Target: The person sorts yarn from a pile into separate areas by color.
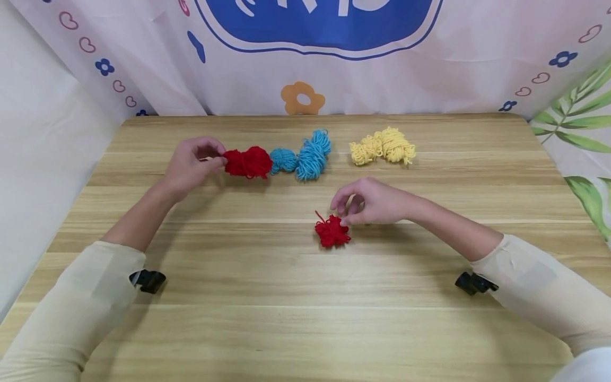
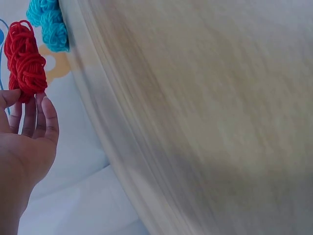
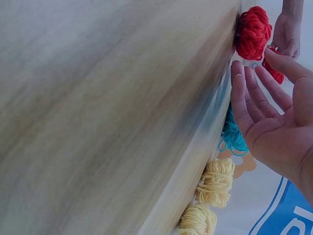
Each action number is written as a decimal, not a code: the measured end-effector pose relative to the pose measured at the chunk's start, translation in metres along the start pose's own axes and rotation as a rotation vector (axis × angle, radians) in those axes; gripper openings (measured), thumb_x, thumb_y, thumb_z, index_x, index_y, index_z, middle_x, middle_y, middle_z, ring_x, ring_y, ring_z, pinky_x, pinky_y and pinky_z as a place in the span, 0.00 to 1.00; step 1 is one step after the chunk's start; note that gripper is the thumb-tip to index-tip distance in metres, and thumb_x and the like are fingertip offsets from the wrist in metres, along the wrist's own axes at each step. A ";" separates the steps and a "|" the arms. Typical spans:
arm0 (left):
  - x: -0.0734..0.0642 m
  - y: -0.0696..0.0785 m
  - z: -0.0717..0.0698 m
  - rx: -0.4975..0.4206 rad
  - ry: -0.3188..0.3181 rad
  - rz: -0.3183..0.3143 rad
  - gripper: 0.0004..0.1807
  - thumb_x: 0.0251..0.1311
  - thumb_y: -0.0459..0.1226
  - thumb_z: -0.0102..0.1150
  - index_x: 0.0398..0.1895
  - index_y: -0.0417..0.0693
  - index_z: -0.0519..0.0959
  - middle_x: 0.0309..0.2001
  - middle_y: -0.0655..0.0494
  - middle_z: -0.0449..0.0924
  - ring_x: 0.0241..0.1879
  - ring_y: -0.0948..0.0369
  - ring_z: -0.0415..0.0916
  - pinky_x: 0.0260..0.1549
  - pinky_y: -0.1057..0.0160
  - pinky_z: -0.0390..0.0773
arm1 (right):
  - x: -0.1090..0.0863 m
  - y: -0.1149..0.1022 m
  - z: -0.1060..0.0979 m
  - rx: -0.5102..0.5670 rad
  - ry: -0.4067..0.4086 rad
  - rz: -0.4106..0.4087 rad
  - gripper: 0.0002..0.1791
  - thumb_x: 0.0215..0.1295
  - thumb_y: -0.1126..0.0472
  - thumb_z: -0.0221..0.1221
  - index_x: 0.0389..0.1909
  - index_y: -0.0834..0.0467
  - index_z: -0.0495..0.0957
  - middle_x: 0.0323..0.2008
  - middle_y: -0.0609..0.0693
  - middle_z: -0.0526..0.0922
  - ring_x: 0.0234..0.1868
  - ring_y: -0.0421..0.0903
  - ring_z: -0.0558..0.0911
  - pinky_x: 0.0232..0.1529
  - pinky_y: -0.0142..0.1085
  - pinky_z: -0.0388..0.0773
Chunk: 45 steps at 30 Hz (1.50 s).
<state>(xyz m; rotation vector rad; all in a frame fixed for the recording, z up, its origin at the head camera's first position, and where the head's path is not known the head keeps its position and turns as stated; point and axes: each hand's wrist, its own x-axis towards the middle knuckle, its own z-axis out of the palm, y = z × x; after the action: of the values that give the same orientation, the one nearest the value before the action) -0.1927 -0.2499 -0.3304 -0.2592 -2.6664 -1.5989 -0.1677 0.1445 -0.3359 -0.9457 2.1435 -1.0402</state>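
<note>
At the left, my left hand pinches the end of a red yarn bundle between thumb and fingertips. In the left wrist view, the left hand has the red yarn bundle upright at its fingertips. My right hand is beside a smaller red yarn bundle near the middle of the table, its thumb tip at the bundle's edge. The right wrist view shows the right hand with loosely bent, spread fingers, not wrapped around the red yarn bundle.
Blue yarn, in a small and a larger bunch, lies right of the left hand's red bundle. Yellow yarn lies farther right, near the back edge of the wooden table. A printed curtain hangs behind.
</note>
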 end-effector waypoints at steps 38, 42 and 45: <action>0.008 -0.035 -0.040 0.149 0.077 -0.102 0.06 0.70 0.28 0.57 0.46 0.31 0.77 0.34 0.69 0.76 0.36 0.65 0.74 0.30 0.72 0.83 | 0.001 -0.009 0.010 -0.102 -0.054 -0.022 0.20 0.59 0.69 0.73 0.53 0.63 0.83 0.40 0.51 0.85 0.32 0.44 0.83 0.37 0.38 0.84; 0.008 -0.037 -0.043 0.155 0.076 -0.111 0.04 0.70 0.28 0.57 0.44 0.35 0.79 0.34 0.69 0.75 0.36 0.65 0.74 0.30 0.72 0.82 | 0.003 -0.010 0.010 -0.116 -0.060 -0.029 0.17 0.60 0.69 0.73 0.50 0.62 0.83 0.39 0.50 0.86 0.33 0.43 0.83 0.39 0.38 0.84; 0.007 -0.038 -0.045 0.140 0.078 -0.113 0.04 0.70 0.27 0.58 0.40 0.42 0.81 0.33 0.68 0.76 0.35 0.65 0.74 0.29 0.71 0.82 | 0.004 -0.011 0.010 -0.132 -0.062 -0.036 0.15 0.60 0.69 0.72 0.47 0.62 0.84 0.39 0.49 0.86 0.33 0.43 0.83 0.40 0.37 0.84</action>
<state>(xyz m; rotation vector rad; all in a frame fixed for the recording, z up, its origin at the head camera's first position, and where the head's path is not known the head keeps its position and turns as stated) -0.2087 -0.3058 -0.3415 -0.0423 -2.7608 -1.4081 -0.1588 0.1325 -0.3333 -1.0677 2.1726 -0.8834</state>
